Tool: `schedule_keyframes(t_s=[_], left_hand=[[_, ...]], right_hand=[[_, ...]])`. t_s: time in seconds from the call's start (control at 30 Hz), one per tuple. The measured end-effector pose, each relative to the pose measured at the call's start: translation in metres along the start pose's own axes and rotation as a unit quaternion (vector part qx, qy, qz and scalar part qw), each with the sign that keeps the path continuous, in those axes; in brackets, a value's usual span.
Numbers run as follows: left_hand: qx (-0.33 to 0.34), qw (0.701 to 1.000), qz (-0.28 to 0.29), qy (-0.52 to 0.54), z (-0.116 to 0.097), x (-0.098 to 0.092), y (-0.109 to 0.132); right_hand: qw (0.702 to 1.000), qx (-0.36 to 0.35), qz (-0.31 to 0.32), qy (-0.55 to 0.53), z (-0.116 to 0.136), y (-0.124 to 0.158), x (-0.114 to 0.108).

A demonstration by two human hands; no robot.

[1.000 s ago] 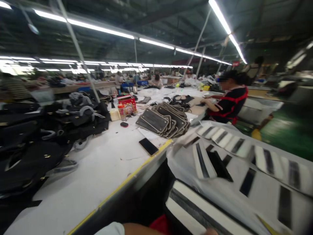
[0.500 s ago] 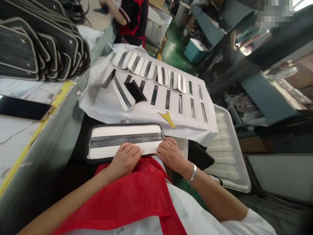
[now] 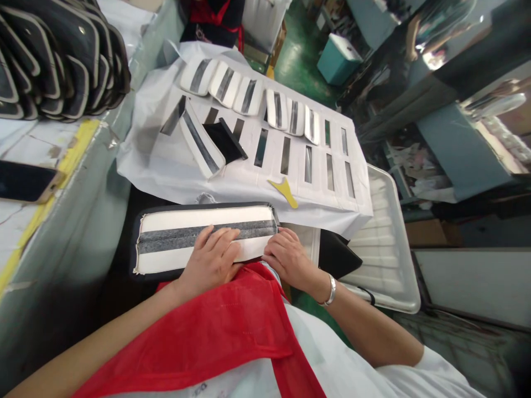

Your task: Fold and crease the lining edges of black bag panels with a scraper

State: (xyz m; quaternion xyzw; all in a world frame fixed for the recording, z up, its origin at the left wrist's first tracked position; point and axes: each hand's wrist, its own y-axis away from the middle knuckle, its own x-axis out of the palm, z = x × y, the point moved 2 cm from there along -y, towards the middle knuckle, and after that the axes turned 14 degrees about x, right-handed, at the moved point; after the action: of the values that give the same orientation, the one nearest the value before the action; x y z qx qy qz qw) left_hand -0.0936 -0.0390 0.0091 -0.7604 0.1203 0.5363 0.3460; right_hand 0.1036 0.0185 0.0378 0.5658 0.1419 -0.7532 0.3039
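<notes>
A long white panel (image 3: 207, 216) with a dark grey strip down its middle and a black border lies across in front of me. My left hand (image 3: 212, 257) rests on its near side, fingers stretched over the white face onto the grey strip. The left thumb is mostly hidden. At the panel's right end, my right hand (image 3: 287, 257) has its fingers closed on the corner. What lies beneath those fingertips is covered.
Beyond the panel, a white-covered table (image 3: 244, 190) carries several small white pads (image 3: 224, 84), a black piece (image 3: 226, 139) and a yellow tool (image 3: 284, 192). Stacked black panels (image 3: 62, 61) and a phone (image 3: 25, 181) are left. A white tray (image 3: 384, 243) stands right.
My left hand's fingers have moved forward from the near edge onto the grey strip. The right hand stays at the corner. The view has shifted slightly, and the co-worker's arm is out of sight.
</notes>
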Motion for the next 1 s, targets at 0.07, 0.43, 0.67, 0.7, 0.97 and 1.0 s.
schedule_keyframes(t_s=[0.07, 0.43, 0.67, 0.7, 0.97, 1.0], left_hand=[[-0.008, 0.999, 0.024, -0.019, 0.005, -0.003, -0.011], [-0.035, 0.98, 0.196, 0.018, 0.037, 0.012, -0.053], [-0.06, 0.969, 0.236, 0.037, 0.032, 0.014, -0.057], [-0.065, 0.967, 0.244, 0.035, 0.032, 0.014, -0.057], [-0.073, 0.961, 0.266, 0.019, 0.032, 0.014, -0.053], [-0.072, 0.962, 0.264, 0.018, 0.032, 0.014, -0.053]], right_hand=[[1.0, 0.004, 0.007, -0.004, 0.0, -0.002, 0.001], [0.999, 0.035, 0.036, 0.004, -0.004, -0.014, 0.007], [0.996, 0.089, 0.025, 0.003, 0.0, -0.014, 0.005], [0.994, 0.113, -0.006, 0.004, 0.001, -0.011, 0.004], [0.858, 0.429, -0.173, -0.223, -0.003, 0.044, 0.03], [0.833, 0.45, -0.14, -0.291, -0.004, 0.046, 0.037]])
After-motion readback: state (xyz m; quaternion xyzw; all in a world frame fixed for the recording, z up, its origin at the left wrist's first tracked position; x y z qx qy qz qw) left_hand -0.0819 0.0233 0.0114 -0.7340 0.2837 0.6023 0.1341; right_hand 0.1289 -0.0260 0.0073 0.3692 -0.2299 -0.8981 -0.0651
